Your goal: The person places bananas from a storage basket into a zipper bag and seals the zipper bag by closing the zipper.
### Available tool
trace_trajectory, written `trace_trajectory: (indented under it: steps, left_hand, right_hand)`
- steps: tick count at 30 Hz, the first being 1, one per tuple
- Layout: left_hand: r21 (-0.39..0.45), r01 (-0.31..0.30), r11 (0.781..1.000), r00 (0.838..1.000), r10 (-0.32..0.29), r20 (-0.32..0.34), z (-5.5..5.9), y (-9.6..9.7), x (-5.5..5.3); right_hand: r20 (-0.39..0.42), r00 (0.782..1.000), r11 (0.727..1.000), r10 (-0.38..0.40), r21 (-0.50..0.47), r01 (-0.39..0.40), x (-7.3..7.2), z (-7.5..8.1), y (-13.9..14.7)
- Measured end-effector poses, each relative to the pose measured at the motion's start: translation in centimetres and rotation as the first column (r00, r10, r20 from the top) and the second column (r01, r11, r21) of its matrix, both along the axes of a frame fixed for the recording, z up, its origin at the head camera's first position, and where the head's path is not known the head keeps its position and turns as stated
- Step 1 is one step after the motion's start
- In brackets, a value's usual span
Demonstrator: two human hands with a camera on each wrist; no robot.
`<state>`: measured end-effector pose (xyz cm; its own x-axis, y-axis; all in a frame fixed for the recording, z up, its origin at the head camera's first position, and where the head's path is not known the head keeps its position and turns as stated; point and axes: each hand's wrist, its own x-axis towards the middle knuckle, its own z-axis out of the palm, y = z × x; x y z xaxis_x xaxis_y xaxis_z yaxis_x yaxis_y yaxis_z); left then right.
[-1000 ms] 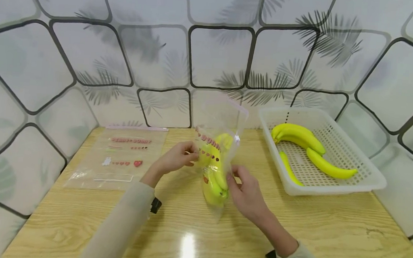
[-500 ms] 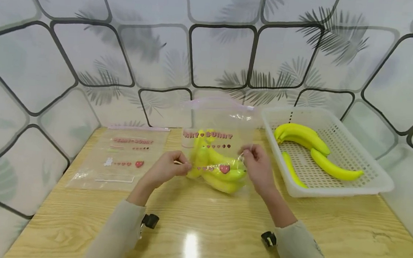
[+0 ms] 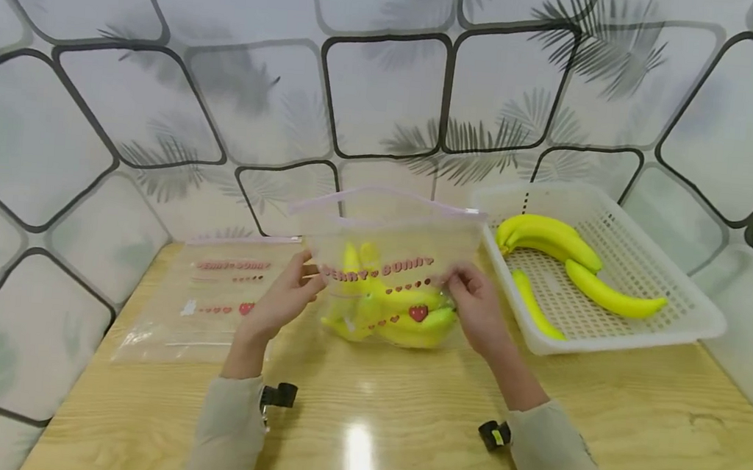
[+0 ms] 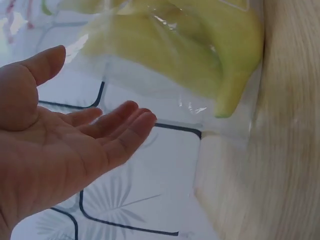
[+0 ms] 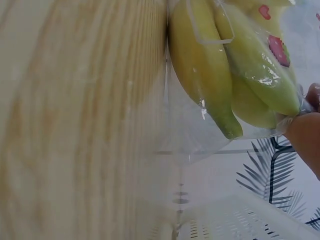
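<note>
A clear zip bag with pink lettering, hearts and a strawberry stands upright in the middle of the table, its lilac zip strip at the top. Several yellow bananas lie inside it, some with greenish tips. My right hand pinches the bag's right edge; in the right wrist view, that hand shows only partly, beside the banana tips. My left hand is at the bag's left edge. In the left wrist view, its fingers are relaxed and apart from the thumb, with nothing between them.
A second zip bag lies flat on the table at the left. At the right, a white perforated basket holds several bananas. A patterned curtain rises behind the wooden table.
The bag has turned from edge-on to face me, its front now spread wide. My right hand went up and right along with its edge. The left hand shifted left, its fingers off the film.
</note>
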<state>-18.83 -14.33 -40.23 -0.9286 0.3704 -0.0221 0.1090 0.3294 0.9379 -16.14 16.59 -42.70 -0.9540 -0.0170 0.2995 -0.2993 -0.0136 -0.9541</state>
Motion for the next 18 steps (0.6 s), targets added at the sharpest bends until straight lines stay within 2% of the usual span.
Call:
trace_trajectory:
  steps: [4, 6, 8, 10, 12, 14, 16, 18]
  left_hand:
    - [0.102, -0.001, 0.995, 0.994, 0.012, -0.111, -0.4, 0.6, -0.5]
    - [0.162, -0.051, 0.985, 0.982, 0.079, -0.171, -0.1, 0.7, -0.4]
    - [0.219, -0.107, 0.97, 0.963, 0.156, -0.22, 0.3, 0.7, -0.2]
    - [0.273, -0.139, 0.952, 0.947, 0.209, -0.246, 0.6, 0.6, 0.0]
    - [0.311, -0.117, 0.943, 0.937, 0.208, -0.279, 0.7, 0.5, 0.2]
    - [0.334, -0.056, 0.941, 0.937, 0.165, -0.308, 0.8, 0.4, 0.3]
    - [0.338, -0.019, 0.941, 0.936, 0.136, -0.326, 0.9, 0.4, 0.4]
    - [0.326, -0.046, 0.944, 0.931, 0.158, -0.328, 1.0, 0.3, 0.5]
  right_hand:
    - [-0.009, 1.0, 1.0, 0.0, 0.031, 0.0, -0.1, 0.3, 0.1]
    - [-0.007, 1.0, 1.0, -0.004, 0.025, 0.004, -0.1, 0.6, 0.2]
    - [-0.005, 1.0, 1.0, -0.013, 0.018, 0.013, 0.0, 0.9, 0.3]
    - [-0.018, 1.0, 1.0, -0.023, 0.012, 0.024, 0.1, 1.3, 0.5]
    - [-0.035, 0.999, 0.999, -0.039, 0.032, 0.04, 0.3, 1.7, 0.7]
    - [-0.057, 0.997, 0.996, -0.053, 0.07, 0.057, 0.4, 2.1, 0.8]
    - [-0.075, 0.995, 0.988, -0.068, 0.134, 0.078, 0.4, 2.4, 0.9]
    - [-0.093, 0.991, 0.969, -0.1, 0.217, 0.119, 0.5, 2.7, 1.1]
